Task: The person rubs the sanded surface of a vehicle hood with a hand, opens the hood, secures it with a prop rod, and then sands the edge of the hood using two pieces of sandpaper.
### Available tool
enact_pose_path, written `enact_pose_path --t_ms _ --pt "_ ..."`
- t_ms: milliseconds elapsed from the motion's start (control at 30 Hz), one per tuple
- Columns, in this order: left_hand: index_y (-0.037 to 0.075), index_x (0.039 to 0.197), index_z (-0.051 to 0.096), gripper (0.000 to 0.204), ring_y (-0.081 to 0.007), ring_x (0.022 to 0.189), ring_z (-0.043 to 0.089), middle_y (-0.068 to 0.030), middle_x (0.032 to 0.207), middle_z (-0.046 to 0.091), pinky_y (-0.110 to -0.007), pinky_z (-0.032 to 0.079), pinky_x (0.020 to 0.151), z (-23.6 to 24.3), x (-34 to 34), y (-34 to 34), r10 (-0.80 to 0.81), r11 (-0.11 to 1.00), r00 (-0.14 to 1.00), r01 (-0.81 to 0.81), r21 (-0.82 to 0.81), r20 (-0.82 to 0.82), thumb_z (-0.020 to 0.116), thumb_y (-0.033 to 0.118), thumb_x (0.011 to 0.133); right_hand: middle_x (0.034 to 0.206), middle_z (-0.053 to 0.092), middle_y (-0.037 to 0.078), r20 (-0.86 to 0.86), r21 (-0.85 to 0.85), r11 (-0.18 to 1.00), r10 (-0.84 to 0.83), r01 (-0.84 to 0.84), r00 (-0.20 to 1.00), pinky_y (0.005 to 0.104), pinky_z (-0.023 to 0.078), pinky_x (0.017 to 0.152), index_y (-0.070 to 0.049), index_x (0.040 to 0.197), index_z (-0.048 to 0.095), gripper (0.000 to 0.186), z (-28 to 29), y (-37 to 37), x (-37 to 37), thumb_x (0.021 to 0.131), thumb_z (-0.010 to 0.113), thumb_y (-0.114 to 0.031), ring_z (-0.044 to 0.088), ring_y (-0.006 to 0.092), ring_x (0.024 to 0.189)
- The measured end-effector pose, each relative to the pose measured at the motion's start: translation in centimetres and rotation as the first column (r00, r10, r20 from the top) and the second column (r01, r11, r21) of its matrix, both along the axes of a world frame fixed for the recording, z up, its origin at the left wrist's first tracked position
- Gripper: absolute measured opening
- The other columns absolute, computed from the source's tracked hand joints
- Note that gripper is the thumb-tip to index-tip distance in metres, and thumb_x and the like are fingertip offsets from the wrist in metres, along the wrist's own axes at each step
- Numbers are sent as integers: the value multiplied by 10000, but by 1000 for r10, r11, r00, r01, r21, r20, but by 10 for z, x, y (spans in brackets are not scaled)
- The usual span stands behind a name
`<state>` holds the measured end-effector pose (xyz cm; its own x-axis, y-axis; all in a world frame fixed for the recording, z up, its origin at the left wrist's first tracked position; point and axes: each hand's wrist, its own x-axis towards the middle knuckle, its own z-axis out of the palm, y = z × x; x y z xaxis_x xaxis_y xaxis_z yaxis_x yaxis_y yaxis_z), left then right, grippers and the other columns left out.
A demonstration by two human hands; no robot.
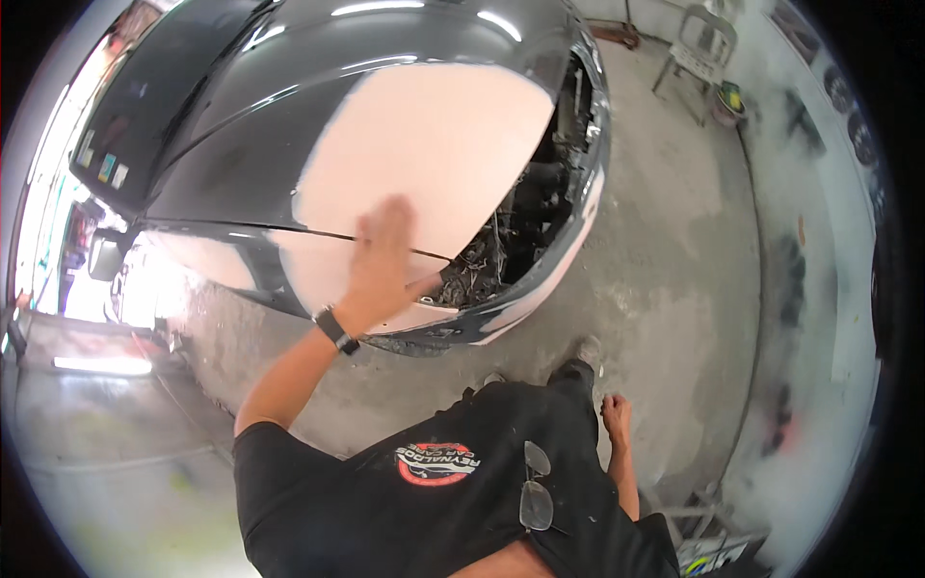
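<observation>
My left hand (383, 265), with a dark watch (336, 330) on its wrist, is stretched out flat over the seam between the car's hood and front fender. Its fingertips are smeared by motion, and I cannot tell whether the palm touches the surface. Around it lie a large pale pink patch on the hood (414, 144) and another on the fender (313, 265); the bodywork around them is dark and glossy. My right hand (615, 412) hangs low at my right side, apart from the car, with its fingers curled in; whatever may be inside them is hidden.
The car's front end gapes, baring the engine bay (540, 197) behind a partly pink bumper (578, 226). A plastic chair (699, 48) and a small bucket (729, 104) stand by the right wall. Behind my right side is a cluttered metal rack (703, 530). Concrete floor (655, 279) surrounds the car.
</observation>
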<state>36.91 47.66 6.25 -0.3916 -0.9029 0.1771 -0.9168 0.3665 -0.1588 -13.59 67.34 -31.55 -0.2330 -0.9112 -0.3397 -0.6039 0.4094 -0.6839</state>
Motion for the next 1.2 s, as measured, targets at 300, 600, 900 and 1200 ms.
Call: enact_pose_path --t_ms 300,600,900,1200 --pt "-160 1498 221 1041 -481 1497 162 -364 1587 180 -630 116 1186 2 23 -73 741 428 533 -843 -326 -408 578 619 907 712 652 90 236 112 994 -32 6 971 312 486 578 47 876 643 324 44 -142 -117 969 577 -256 628 159 635" --pt "-145 1531 104 1010 -495 1515 19 -346 1616 62 -718 34 1139 -68 -156 -54 742 441 481 -875 -201 -467 591 508 934 702 625 57 119 -24 968 252 -251 960 301 443 533 39 827 641 285 94 -327 -185 948 578 -211 562 131 604" --pt "-77 1557 158 953 -452 1494 204 -342 1602 157 -635 171 1170 -143 -258 -59 509 783 568 -618 73 -647 635 457 929 755 680 101 199 -303 831 535 -467 821 349 483 668 34 967 690 336 176 -496 -30 959 606 -291 598 185 701" --pt "5 1320 564 560 -334 1251 577 -176 1306 632 -517 436 1090 -151 -228 -149 -125 990 -966 -106 96 228 440 462 1020 1051 695 102 819 -81 905 300 -419 489 372 539 846 21 1171 629 435 256 -620 32 1041 527 -382 683 239 967"
